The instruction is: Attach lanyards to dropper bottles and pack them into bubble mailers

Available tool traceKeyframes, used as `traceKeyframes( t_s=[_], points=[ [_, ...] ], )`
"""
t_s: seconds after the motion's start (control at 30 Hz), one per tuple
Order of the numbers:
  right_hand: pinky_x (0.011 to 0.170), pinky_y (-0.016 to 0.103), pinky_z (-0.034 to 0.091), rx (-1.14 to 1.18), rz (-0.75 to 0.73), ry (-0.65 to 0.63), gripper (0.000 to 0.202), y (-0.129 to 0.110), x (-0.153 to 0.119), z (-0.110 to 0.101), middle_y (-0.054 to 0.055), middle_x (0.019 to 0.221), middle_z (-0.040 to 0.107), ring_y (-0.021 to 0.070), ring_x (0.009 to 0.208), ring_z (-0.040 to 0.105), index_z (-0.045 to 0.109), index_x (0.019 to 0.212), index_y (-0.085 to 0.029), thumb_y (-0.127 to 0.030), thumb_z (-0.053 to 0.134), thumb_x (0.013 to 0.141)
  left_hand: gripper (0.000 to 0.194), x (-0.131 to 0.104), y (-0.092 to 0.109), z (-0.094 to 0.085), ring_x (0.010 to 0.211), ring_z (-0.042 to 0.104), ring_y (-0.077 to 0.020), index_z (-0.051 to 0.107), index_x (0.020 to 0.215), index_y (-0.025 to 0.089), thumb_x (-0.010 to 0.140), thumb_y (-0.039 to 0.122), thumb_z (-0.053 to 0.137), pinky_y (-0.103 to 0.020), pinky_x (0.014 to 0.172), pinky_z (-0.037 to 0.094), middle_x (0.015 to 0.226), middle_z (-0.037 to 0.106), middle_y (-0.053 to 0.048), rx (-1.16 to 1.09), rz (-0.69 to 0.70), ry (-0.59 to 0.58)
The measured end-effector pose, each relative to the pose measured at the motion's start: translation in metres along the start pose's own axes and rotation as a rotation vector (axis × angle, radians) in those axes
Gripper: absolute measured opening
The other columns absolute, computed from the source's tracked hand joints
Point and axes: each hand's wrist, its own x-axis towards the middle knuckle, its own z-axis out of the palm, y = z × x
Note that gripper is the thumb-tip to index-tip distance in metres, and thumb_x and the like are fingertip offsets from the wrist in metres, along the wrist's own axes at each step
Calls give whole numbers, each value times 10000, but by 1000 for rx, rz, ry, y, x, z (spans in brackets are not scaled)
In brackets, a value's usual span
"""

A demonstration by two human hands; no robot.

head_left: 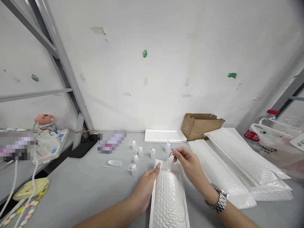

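My left hand (148, 186) grips a white bubble mailer (169, 199) by its upper left edge, thumb on the front and fingers behind. At the mailer's open top end, my right hand (190, 161) is closed in a pinch on a small translucent squeeze bottle (168, 163), whose lower part sits at the opening. Several similar bottles stand to the left, among them one squeeze bottle (153, 153) and another squeeze bottle (134, 170). One bottle (114, 163) lies on its side. Just beyond my right fingers stands a further bottle (167, 147).
More bubble mailers (220, 174) are piled at the right. A cardboard box (201, 126) and a flat white mailer (163, 136) lie by the wall. A plastic bag (280, 148) is far right. Left are a black phone-like slab (84, 147), a power strip (55, 145) and cables.
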Motion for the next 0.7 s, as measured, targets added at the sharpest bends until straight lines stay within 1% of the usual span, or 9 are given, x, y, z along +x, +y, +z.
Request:
traceKeyframes(
  t_s=[0.17, 0.23, 0.3, 0.4, 0.5, 0.57, 0.6, 0.63, 0.7],
  points=[
    [575, 281, 433, -25, 115, -101, 328, 3, -1, 6, -7, 542, 559, 149, 543, 543, 583, 639, -187, -490, 544, 758, 512, 0, -1, 1, 831, 613, -234, 642, 941, 122, 707, 569, 554, -296, 718, 423, 841, 696, -81, 32, 69, -32],
    [554, 275, 425, -11, 156, -152, 294, 5, -3, 9, -8, 556, 570, 142, 523, 535, 580, 655, -184, -462, 559, 749, 498, -1, -1, 1, 838, 602, -225, 641, 937, 130, 723, 567, 536, -286, 712, 416, 849, 690, -69, 69, 97, -12],
    [552, 269, 418, -17, 156, -180, 238, 6, -7, 13, -9, 583, 582, 141, 537, 535, 572, 690, -186, -415, 559, 754, 501, -1, -2, 0, 840, 596, -224, 641, 932, 138, 727, 578, 519, -290, 716, 414, 847, 685, -63, 78, 105, 10],
    [559, 270, 391, -173, 96, -239, 247, 5, -13, 16, -2, 602, 570, 147, 578, 513, 559, 653, -186, -382, 517, 797, 505, 1, 0, -2, 818, 598, -229, 637, 938, 150, 712, 588, 529, -313, 737, 417, 820, 683, -56, 43, 104, 26],
    [586, 276, 380, -319, -33, -411, 389, 3, -14, 14, -2, 577, 519, 153, 615, 488, 521, 543, -187, -418, 447, 848, 477, 2, 3, -4, 789, 603, -231, 638, 905, 147, 694, 569, 566, -320, 736, 417, 775, 682, -48, 40, 106, 63],
    [638, 284, 397, -318, -119, -491, 436, 3, -11, 10, 3, 578, 516, 162, 656, 502, 527, 528, -189, -434, 409, 868, 472, 3, 5, -5, 791, 606, -234, 638, 887, 140, 681, 561, 584, -316, 733, 416, 762, 683, -48, 64, 109, 85],
    [666, 290, 405, -300, -145, -469, 428, 5, -8, 8, 13, 610, 539, 167, 683, 514, 556, 560, -189, -438, 401, 871, 488, 3, 5, -6, 802, 608, -240, 637, 893, 137, 678, 571, 582, -319, 735, 417, 770, 685, -54, 74, 102, 84],
    [686, 297, 411, -285, -156, -392, 400, 7, -4, 5, 25, 657, 563, 172, 703, 524, 591, 620, -188, -444, 408, 866, 518, 3, 6, -6, 817, 610, -249, 633, 907, 132, 674, 591, 571, -327, 741, 419, 785, 687, -64, 80, 87, 77],
    [694, 308, 421, -277, -129, -137, 341, 16, 8, 1, 48, 755, 583, 179, 714, 531, 632, 830, -176, -465, 449, 837, 590, 3, 5, -6, 867, 608, -272, 617, 956, 120, 672, 630, 539, -352, 768, 423, 841, 690, -97, 92, 38, 53]
  ],
)
